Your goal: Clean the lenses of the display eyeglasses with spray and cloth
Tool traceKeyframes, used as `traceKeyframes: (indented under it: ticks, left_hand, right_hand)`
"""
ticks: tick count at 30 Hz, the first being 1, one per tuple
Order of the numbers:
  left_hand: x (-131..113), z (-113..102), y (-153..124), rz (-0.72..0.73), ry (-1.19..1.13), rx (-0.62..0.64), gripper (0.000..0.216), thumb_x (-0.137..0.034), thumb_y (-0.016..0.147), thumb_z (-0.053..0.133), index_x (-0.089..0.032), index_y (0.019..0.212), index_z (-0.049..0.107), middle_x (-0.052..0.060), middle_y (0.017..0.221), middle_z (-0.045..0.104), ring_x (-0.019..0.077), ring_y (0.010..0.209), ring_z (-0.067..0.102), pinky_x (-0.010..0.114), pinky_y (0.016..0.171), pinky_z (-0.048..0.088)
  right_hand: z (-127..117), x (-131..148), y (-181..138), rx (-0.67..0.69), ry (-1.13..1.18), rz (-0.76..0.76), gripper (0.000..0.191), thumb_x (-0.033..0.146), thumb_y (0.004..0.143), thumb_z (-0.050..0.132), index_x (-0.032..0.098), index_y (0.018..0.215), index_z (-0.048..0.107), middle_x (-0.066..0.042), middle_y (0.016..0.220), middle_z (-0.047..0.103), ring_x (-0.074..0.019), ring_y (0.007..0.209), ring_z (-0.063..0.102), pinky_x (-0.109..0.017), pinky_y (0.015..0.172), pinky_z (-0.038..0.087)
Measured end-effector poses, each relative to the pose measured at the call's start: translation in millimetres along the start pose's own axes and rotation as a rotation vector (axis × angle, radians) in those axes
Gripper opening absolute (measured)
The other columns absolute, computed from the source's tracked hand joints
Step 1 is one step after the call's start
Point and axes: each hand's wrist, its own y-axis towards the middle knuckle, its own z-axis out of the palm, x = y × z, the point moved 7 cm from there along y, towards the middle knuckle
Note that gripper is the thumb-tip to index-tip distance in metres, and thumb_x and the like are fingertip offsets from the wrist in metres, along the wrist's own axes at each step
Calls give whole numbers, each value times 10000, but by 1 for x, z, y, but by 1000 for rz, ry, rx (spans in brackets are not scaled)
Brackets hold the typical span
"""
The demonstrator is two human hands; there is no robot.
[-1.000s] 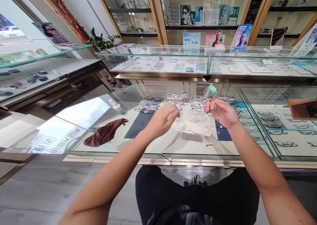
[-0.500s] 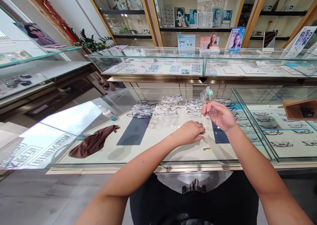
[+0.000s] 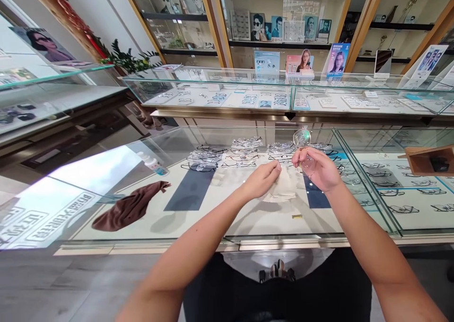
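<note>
My right hand (image 3: pixel 317 170) is closed on a pair of clear-lensed glasses (image 3: pixel 303 144), held upright above the glass counter (image 3: pixel 142 218), one lens sticking up past my fingers. My left hand (image 3: pixel 262 179) pinches a pale cream cleaning cloth (image 3: pixel 283 187) and lifts it off the counter top, close to the glasses. The cloth hangs down from my fingers with its lower edge near the glass.
A brown cloth (image 3: pixel 129 209) lies crumpled on the counter to the left, with a small spray bottle (image 3: pixel 152 163) behind it. Rows of glasses fill the case under the glass. A wooden tray (image 3: pixel 429 159) sits at the right. Further display counters and shelves stand behind.
My left hand dropped onto the cream cloth on the counter, then raised it toward the glasses. My right hand stayed nearly still with the glasses.
</note>
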Motion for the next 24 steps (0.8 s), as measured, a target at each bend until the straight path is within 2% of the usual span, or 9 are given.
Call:
traceKeyframes:
  ticks: [4,8,14,19,24]
  left_hand:
    - [4,-18,4,-21,-226,-177,393,-586,985,520,-227,837,456,-47,679,440,137,621,396,271,593,304]
    - [6,-28,6,-36,-442,-255,551,-754,880,634,-230,857,464,-54,669,462,120,577,405,250,547,317]
    - [0,-33,7,20,-575,-286,635,-810,807,701,-220,814,465,-43,714,489,112,625,446,246,596,415]
    - [-6,-37,4,79,-522,-315,616,-795,840,686,-211,819,494,-49,707,478,104,626,422,247,638,429]
    - [-9,-32,4,77,-526,-253,632,-807,824,694,-212,802,483,-57,690,443,104,621,391,242,622,416]
  right_hand:
    - [1,-6,-1,-49,-12,24,250,452,880,712,252,739,765,-59,953,723,-238,991,643,-383,949,504]
    - [4,-14,-3,-73,-60,59,286,518,863,721,258,749,758,-70,1148,741,-290,1179,629,-430,1043,495]
    - [9,-24,-3,-27,-129,100,367,609,846,740,257,745,769,-61,1396,679,-340,1477,477,-439,1211,370]
    - [8,-23,-2,-51,-216,63,398,632,852,734,260,713,763,-39,1457,645,-341,1551,385,-436,1276,271]
    - [8,-24,-1,-57,-230,65,396,631,864,730,256,741,766,-38,1525,600,-325,1552,393,-426,1278,272]
